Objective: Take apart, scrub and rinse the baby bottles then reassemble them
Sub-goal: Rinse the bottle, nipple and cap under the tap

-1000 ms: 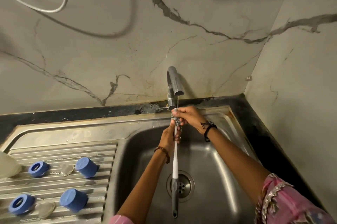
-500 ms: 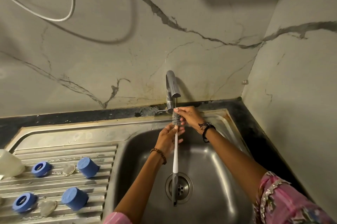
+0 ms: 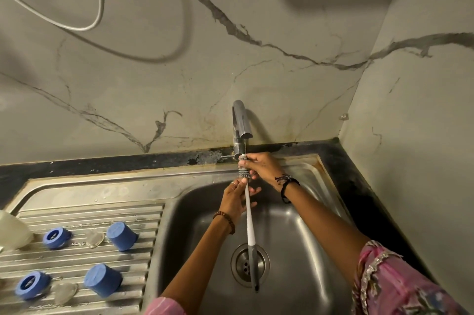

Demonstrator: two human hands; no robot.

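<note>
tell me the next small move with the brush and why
Probably keep working the right hand down the brush bristles under the tap: a thin stream is running onto them, and the left hand holds the white shaft just below.

Bottle brush (image 3: 248,214) stands nearly upright over the basin, bristle head up under the tap's thin stream, white shaft running down to a grey handle hanging above the drain. On the ribbed drainboard, L side: two blue caps (image 3: 122,235) (image 3: 103,280) lying open end down, two blue collar rings (image 3: 55,237) (image 3: 31,285) w/ holes showing, two clear nipples (image 3: 94,239) (image 3: 63,292) between them (hard to make out). A whitish bottle (image 3: 12,230) lies at the far L edge, cut off.
</note>
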